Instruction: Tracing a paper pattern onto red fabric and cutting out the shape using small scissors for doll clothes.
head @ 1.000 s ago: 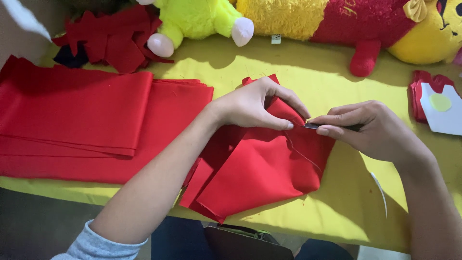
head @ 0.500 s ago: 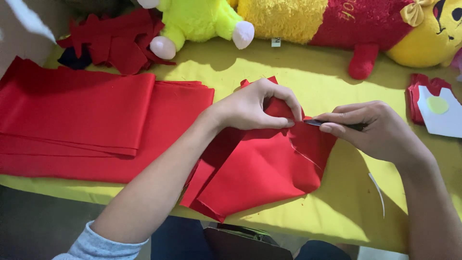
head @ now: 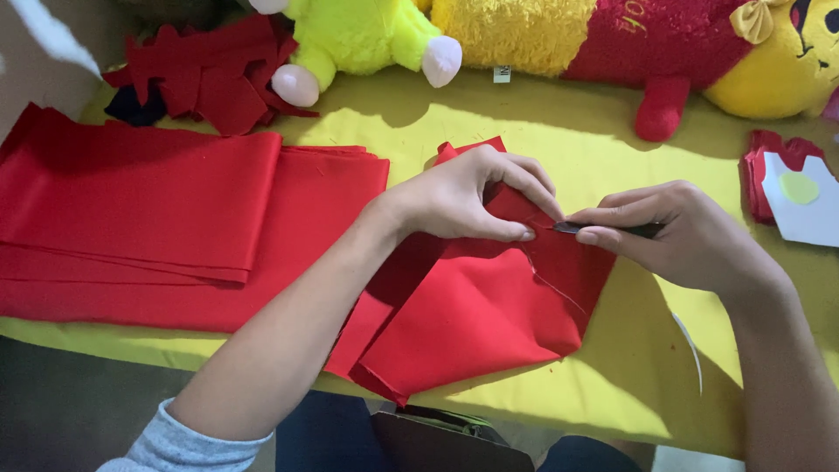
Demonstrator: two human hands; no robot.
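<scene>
My left hand (head: 472,197) pinches the upper edge of a folded red fabric piece (head: 472,306) lying on the yellow table (head: 612,367). My right hand (head: 682,232) sits just to its right, fingers closed on a small dark tool (head: 603,229) whose tip meets the fabric edge between the two hands. A thin loose thread trails down across the cloth from that spot. The tool's exact kind is too hidden to tell.
A stack of large red cloth sheets (head: 149,218) lies at the left. Red fabric scraps (head: 210,79) sit at the back left. Plush toys, one yellow-green (head: 358,39) and one yellow-red (head: 629,44), line the far edge. A white card with red pieces (head: 800,197) is at the right.
Both hands stay almost in place. The pinched fabric edge has shifted slightly between the fingers, and the loose thread now shows lower on the cloth.
</scene>
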